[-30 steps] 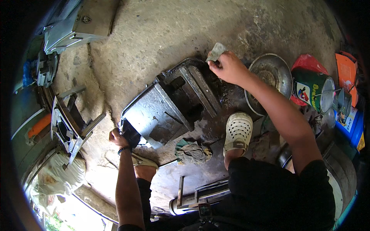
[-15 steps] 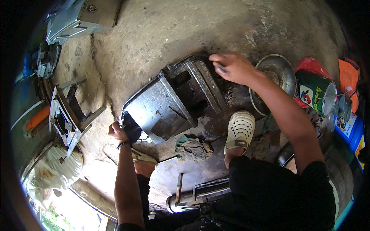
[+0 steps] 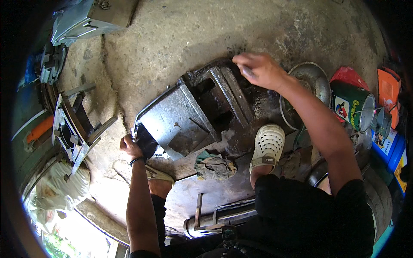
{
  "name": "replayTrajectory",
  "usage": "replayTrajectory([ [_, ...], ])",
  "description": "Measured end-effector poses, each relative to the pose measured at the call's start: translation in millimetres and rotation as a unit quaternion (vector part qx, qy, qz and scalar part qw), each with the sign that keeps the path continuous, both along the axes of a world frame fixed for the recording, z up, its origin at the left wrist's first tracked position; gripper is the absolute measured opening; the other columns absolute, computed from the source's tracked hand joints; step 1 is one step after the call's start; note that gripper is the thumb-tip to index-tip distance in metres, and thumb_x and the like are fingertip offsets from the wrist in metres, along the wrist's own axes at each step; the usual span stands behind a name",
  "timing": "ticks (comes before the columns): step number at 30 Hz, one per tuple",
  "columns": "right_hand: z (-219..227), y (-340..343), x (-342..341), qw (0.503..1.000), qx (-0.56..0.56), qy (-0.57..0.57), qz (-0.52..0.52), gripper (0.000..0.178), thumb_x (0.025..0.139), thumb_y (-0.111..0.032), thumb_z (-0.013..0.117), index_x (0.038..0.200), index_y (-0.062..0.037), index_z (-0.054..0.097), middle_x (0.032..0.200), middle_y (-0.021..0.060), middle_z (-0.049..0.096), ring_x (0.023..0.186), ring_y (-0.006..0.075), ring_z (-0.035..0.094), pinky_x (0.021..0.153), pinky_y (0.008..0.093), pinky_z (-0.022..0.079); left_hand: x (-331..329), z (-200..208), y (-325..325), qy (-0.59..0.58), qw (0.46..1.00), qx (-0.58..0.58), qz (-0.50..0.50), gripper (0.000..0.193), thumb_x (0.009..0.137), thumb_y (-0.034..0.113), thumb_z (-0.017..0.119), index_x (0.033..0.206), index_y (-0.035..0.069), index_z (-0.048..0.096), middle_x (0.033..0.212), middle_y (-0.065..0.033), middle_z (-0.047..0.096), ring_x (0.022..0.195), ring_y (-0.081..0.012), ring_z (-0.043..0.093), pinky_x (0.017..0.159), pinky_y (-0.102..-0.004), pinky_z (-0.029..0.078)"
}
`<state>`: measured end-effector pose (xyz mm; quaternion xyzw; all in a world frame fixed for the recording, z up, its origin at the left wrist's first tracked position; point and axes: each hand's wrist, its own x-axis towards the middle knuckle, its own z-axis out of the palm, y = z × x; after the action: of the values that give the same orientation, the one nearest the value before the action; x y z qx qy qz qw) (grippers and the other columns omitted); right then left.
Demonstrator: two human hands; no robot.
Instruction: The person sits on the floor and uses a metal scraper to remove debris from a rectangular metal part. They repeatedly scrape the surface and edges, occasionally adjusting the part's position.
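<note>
A dark, wet-looking metal frame (image 3: 195,103) lies slanted on the floor, with a shiny sheet panel (image 3: 165,118) across its left half and openings between crossbars on its right. My left hand (image 3: 130,146) is closed on the frame's left end, by a dark opening. At the far right end, my right hand (image 3: 260,71) is closed just above the frame's corner. Something small and greyish shows between its fingers, but I cannot make out what it is. A crumpled, stained rag (image 3: 215,164) lies on the near side of the frame.
A round metal basin (image 3: 316,77) and a green can (image 3: 350,103) stand at the right, with a blue container (image 3: 385,148) beyond. Welded metal bars (image 3: 79,129) and a metal box (image 3: 92,21) are at the left. My shoe (image 3: 269,144) is close to the frame.
My right hand has shifted slightly at the frame's far right corner, its fingers still closed. My left hand keeps its hold, and the frame has not visibly moved.
</note>
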<state>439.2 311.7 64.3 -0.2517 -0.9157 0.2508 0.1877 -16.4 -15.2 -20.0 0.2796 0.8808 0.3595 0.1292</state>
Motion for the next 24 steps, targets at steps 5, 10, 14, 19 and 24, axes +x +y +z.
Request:
replayTrajectory([
  [5,14.8,-9.5,7.8,0.987,-0.137,-0.004,-0.084,0.017,0.093,-0.006,0.062,0.109,-0.0054,0.063,0.077,0.0119,0.066,0.062,0.0223,0.063,0.061,0.0335,0.051,0.1,-1.6,0.7,-0.006,1.000,0.006,0.007,0.038,0.089,0.025,0.048,0.080,-0.006,0.068,0.073,-0.0170,0.065,0.065,-0.0250,0.055,0.061,-0.0396,0.044],
  [10,1.0,-5.3,-0.2,0.977,-0.202,-0.034,-0.058,0.020,0.093,-0.015,0.062,0.112,-0.0082,0.060,0.082,0.0166,0.067,0.076,0.0358,0.067,0.067,0.0442,0.053,3.9,2.9,2.9,0.000,1.000,0.012,0.007,0.038,0.089,0.026,0.049,0.079,-0.006,0.068,0.071,-0.0150,0.065,0.065,-0.0233,0.054,0.062,-0.0388,0.044],
  [14,-9.5,5.2,0.0,0.989,-0.138,-0.054,-0.007,0.021,0.095,-0.018,0.061,0.113,-0.0079,0.059,0.085,0.0174,0.068,0.079,0.0372,0.067,0.070,0.0462,0.053,6.2,5.5,4.5,-0.004,1.000,0.008,0.017,0.039,0.089,0.027,0.050,0.079,-0.006,0.068,0.071,-0.0138,0.065,0.065,-0.0222,0.054,0.062,-0.0381,0.044],
  [19,-5.3,2.9,2.8,0.990,-0.132,-0.026,-0.037,0.019,0.095,-0.018,0.061,0.111,-0.0077,0.061,0.097,0.0155,0.070,0.085,0.0358,0.068,0.073,0.0456,0.054,2.8,3.7,3.6,0.006,1.000,-0.001,0.010,0.040,0.089,0.028,0.050,0.079,-0.006,0.068,0.071,-0.0140,0.064,0.066,-0.0227,0.055,0.063,-0.0383,0.045],
  [24,4.6,-4.8,4.2,0.987,-0.152,-0.027,-0.041,0.021,0.091,-0.006,0.065,0.111,-0.0039,0.063,0.093,0.0127,0.071,0.080,0.0293,0.070,0.071,0.0373,0.055,-2.6,-0.3,-1.1,-0.009,1.000,0.004,0.001,0.041,0.089,0.029,0.050,0.078,-0.006,0.068,0.071,-0.0140,0.065,0.066,-0.0236,0.055,0.064,-0.0383,0.045],
])
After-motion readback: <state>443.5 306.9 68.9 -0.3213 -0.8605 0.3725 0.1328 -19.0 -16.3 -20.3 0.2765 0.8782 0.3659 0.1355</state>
